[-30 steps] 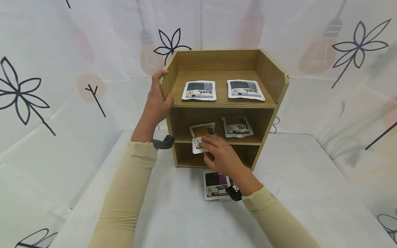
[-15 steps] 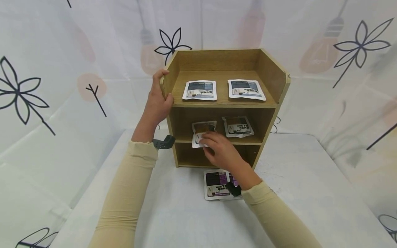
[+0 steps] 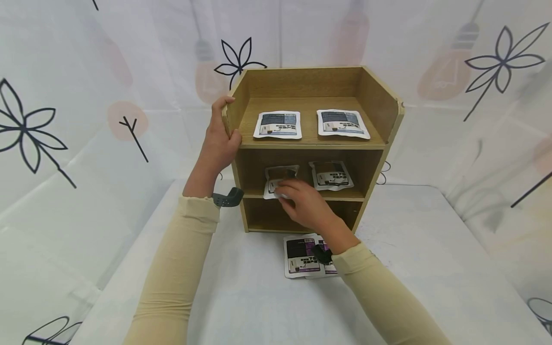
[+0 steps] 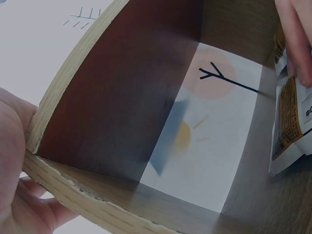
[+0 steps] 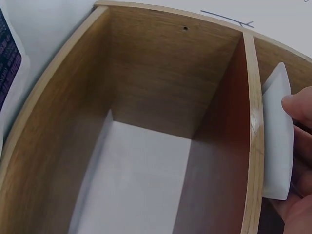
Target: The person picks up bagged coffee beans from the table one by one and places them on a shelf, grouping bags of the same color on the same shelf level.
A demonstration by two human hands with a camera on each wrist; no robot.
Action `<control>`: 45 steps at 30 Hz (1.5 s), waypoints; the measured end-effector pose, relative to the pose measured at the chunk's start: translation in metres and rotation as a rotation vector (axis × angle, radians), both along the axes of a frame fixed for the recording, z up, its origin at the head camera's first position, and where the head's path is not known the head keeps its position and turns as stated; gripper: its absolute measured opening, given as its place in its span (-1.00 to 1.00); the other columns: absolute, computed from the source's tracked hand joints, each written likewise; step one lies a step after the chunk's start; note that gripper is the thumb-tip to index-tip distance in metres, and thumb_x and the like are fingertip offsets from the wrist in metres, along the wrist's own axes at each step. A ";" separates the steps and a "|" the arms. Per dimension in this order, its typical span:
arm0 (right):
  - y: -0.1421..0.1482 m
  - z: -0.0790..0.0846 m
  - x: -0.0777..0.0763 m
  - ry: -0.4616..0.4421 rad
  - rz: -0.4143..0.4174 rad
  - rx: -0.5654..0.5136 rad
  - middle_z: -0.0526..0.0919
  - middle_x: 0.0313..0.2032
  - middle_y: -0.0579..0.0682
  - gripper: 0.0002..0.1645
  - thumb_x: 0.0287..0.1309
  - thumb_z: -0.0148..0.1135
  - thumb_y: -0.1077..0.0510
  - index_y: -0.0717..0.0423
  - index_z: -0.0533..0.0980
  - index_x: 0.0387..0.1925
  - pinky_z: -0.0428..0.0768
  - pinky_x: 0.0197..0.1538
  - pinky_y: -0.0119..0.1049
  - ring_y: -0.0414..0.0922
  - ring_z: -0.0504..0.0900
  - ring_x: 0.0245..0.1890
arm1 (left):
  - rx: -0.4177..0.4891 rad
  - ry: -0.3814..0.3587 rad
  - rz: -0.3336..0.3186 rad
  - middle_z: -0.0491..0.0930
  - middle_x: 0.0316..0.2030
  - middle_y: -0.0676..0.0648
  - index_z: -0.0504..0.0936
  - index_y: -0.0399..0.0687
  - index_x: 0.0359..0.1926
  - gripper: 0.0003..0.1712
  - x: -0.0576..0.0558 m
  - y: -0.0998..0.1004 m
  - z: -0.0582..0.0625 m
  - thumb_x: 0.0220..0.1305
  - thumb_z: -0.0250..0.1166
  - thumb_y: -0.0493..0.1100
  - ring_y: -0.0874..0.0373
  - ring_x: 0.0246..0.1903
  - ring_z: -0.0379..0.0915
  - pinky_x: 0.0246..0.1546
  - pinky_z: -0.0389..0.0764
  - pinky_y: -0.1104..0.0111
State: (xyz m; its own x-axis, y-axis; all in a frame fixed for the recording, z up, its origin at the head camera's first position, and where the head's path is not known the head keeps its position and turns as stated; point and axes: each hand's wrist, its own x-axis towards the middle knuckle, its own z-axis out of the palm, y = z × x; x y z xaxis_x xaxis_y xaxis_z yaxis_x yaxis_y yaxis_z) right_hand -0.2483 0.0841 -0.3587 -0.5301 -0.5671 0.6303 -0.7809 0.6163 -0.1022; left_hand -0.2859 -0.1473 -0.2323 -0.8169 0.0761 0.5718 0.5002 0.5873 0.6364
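Note:
My left hand (image 3: 220,143) grips the left side panel of a small wooden shelf unit (image 3: 304,74), its fingers behind the panel and thumb at the front edge. At the left of the middle shelf, my right hand (image 3: 305,203) holds a flat white pouch (image 3: 276,173) with a brown label. Its front edge overlaps the shelf board. In the right wrist view the thumb lies on the white back of this pouch (image 5: 279,141), close by the board's edge. A similar brown-labelled pouch (image 3: 331,175) lies to its right on the same shelf.
Two blue-labelled pouches (image 3: 278,125) lie side by side on the top shelf. Purple-labelled pouches (image 3: 302,256) overlap on the white table (image 3: 241,297) in front of the unit, partly under the right forearm. A patterned white curtain (image 3: 129,72) hangs behind and at the sides.
My right hand has moved the brown-labelled pouch back and slightly up onto the middle shelf, from hanging out over its front edge. The left hand has stayed on the side panel.

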 end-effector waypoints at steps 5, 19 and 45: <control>-0.003 0.001 -0.005 -0.027 -0.018 0.021 0.65 0.00 0.03 -0.69 0.12 0.33 0.21 0.09 0.63 -0.05 0.58 0.09 -0.14 -0.03 0.62 0.04 | 0.000 -0.010 0.002 0.20 0.28 -0.15 -0.04 0.40 0.34 -0.24 -0.001 0.000 -0.001 0.27 0.01 -0.31 -0.09 0.07 0.32 -0.01 0.49 0.04; -0.011 0.006 -0.011 -0.086 -0.071 0.038 0.64 0.05 0.02 -0.71 0.21 0.25 0.19 0.05 0.64 -0.02 0.59 0.06 -0.11 -0.01 0.63 0.04 | -0.005 -0.002 -0.002 0.21 0.27 -0.16 -0.04 0.39 0.34 -0.25 -0.001 -0.001 0.000 0.26 0.00 -0.31 -0.08 0.06 0.32 -0.03 0.49 0.06; -0.013 0.004 -0.014 -0.094 -0.092 0.026 0.60 0.13 0.03 -0.67 0.24 0.18 0.25 0.08 0.61 0.03 0.54 0.14 -0.11 0.00 0.57 0.15 | -0.004 -0.017 0.001 0.19 0.28 -0.14 -0.05 0.39 0.34 -0.25 0.000 0.000 0.001 0.27 0.00 -0.31 -0.08 0.08 0.32 0.01 0.50 0.06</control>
State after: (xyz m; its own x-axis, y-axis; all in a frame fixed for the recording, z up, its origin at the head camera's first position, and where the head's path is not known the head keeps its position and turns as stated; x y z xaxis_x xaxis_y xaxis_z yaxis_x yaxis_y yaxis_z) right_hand -0.2626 0.0713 -0.3542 -0.6368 -0.5287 0.5613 -0.7084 0.6886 -0.1552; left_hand -0.2857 -0.1478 -0.2314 -0.8265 0.0774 0.5575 0.4886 0.5905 0.6423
